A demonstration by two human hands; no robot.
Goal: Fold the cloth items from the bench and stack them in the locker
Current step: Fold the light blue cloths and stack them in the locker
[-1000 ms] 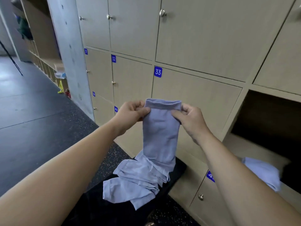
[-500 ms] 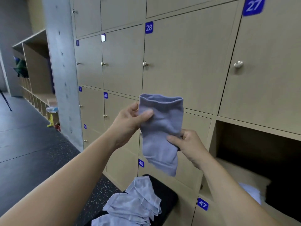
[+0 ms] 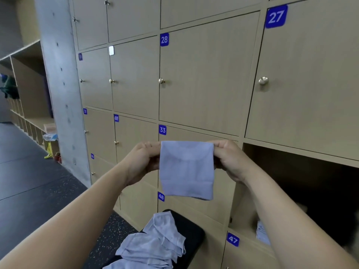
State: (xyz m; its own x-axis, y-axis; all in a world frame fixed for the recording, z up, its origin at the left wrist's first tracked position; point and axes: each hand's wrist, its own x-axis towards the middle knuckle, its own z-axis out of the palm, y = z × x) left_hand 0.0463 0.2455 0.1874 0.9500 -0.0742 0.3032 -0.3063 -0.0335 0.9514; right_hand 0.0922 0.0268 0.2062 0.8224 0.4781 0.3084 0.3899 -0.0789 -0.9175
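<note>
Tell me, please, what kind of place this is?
Most likely a changing room, perhaps in a gym. A wall of wooden lockers carries blue number plates, a black padded bench stands in front of them, and the floor looks like dark speckled rubber matting.

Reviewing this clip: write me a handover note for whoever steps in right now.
Hands: left hand and right hand each pinch a top corner of a folded lilac cloth, held up before the locker doors.
Bench: unfolded cloths lie heaped on the black bench below.
Done: a pale cloth already lies in the open locker at right.
Left: stack the held cloth there, then fold the heap.
</note>
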